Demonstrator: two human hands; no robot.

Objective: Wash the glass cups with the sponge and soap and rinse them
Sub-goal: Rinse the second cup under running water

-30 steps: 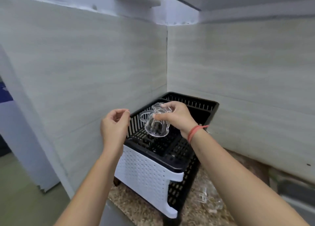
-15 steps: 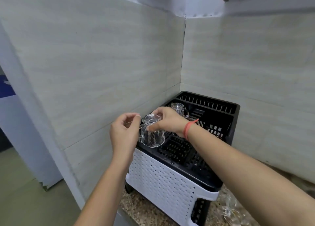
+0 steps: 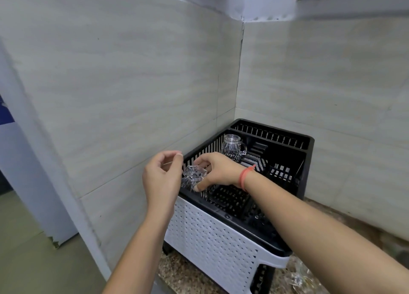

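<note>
**Washed cup going into the dish rack**

Nearest, on the speckled worktop (image 3: pixel 177 276), the dish rack (image 3: pixel 210 245) stands in the wall corner. To the right of its foot lies some clear glassware (image 3: pixel 301 278), too blurred to name.

At the near left corner of the rack, the right hand (image 3: pixel 218 172) grips a cut-glass cup (image 3: pixel 193 177) upside down, with fingers and thumb curled round its body. The left hand (image 3: pixel 162 178) is just beside it, fingers loosely bent, thumb near forefinger, holding nothing I can see.

Farther along the left edge, a second glass cup (image 3: pixel 232 148) with a handle stands inverted.

The cup is probably wet, so slippery, also stiff and breakable. Holding the ribbed body or the handle seems safest, and putting it down softly.
</note>
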